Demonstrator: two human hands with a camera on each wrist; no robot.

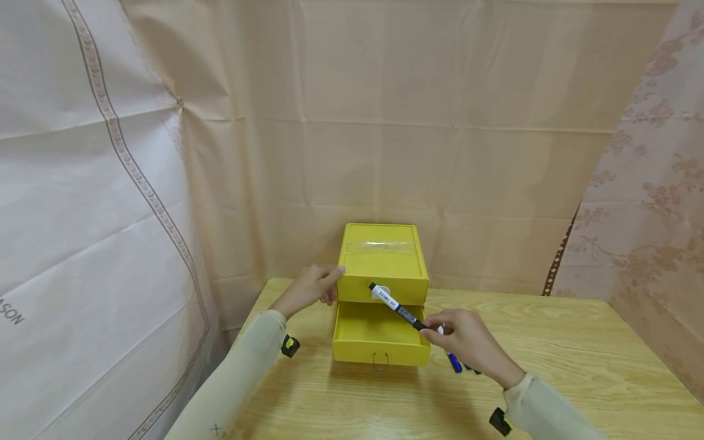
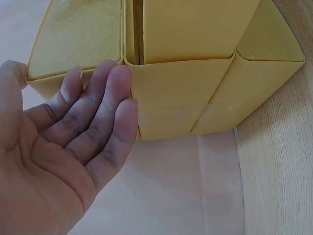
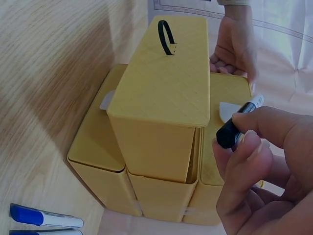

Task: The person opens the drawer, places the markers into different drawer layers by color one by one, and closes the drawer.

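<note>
A yellow drawer box [image 1: 379,238] stands on the table, its tiers stacked. The middle drawer [image 1: 357,353] is pulled out, with a thin dark loop handle [image 3: 166,36] on its front. My left hand [image 1: 313,285] rests at the upper tier's left side, thumb at the edge and fingers [image 2: 100,129] loosely bent beside the wall. Between thumb and fingertips my right hand [image 1: 462,339] pinches a black-and-white marker [image 1: 393,304] by one black end. The marker slants up to the left above the pulled-out drawer and overlaps the top drawer's pale tab.
Blue-capped markers [image 3: 46,216] lie on the wooden table [image 1: 550,354], to the right of the box and partly behind my right hand in the head view. A beige cloth [image 1: 374,122] hangs behind the table, with a white patterned cloth [image 1: 66,214] at the left.
</note>
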